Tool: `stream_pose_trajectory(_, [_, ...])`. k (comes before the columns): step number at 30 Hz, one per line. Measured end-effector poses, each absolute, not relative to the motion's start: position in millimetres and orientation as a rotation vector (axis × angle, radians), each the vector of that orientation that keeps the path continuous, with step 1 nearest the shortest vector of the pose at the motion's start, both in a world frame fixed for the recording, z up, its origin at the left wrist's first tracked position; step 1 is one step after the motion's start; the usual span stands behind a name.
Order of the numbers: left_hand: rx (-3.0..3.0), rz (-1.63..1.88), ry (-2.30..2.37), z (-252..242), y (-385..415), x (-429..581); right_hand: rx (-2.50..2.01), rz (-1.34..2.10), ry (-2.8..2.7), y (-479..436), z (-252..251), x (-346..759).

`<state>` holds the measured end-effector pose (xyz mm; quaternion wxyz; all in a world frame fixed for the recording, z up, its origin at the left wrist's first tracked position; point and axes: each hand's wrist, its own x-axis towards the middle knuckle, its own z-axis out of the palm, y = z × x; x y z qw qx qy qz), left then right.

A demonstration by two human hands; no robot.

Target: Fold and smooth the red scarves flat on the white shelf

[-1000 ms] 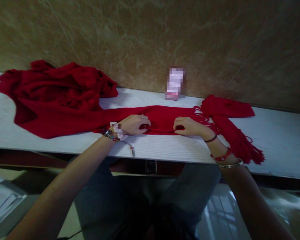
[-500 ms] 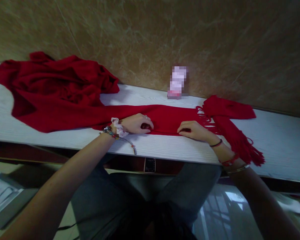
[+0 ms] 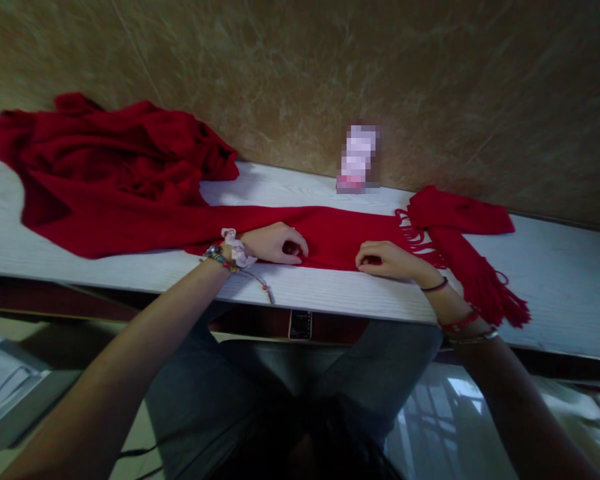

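Left hand (image 3: 271, 241): fingers curled, only a small gap between thumb and index, tips down on the red cloth (image 3: 330, 230) at its near edge. Right hand (image 3: 394, 259): fingers bent likewise, a narrow slot to the thumb, tips at the same edge; cannot tell whether either hand pinches the fabric. Flat strip of cloth between and beyond the hands, running along the white surface (image 3: 560, 283), roughly parallel to the surface's near edge. Leftward it widens into a crumpled heap reaching the surface's far edge; rightward it ends in fringe, touching a folded red piece (image 3: 463, 212) with tassels hanging toward the near edge. Pale scrunchie (image 3: 237, 248) on left wrist, red band (image 3: 461, 320) on right. Blurred pink-white item (image 3: 359, 157) at the surface's far edge, before a brown marbled wall (image 3: 280, 80). Dark phone (image 3: 301, 325) below the near edge.
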<state>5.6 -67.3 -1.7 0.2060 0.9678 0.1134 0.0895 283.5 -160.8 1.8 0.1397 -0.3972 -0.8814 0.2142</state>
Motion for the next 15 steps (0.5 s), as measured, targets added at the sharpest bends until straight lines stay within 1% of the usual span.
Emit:
stream_pose_trajectory(6, [2.642, 0.228, 0.341, 1, -67, 4, -1.154, 0.622, -2.538, -162, 2, 284])
stream_pose_trajectory(11, [2.547, 0.406, 0.322, 9, -70, 1, -1.171, 0.658, -2.391, -161, 4, 287])
stream_pose_trajectory(13, [2.51, 0.339, 0.302, 7, -70, 1, -1.123, 0.736, -2.429, -159, 5, 289])
stream_pose_trajectory(15, [2.497, 0.2, 0.269, 4, -70, 3, -1.077, 0.808, -2.519, -157, 5, 289])
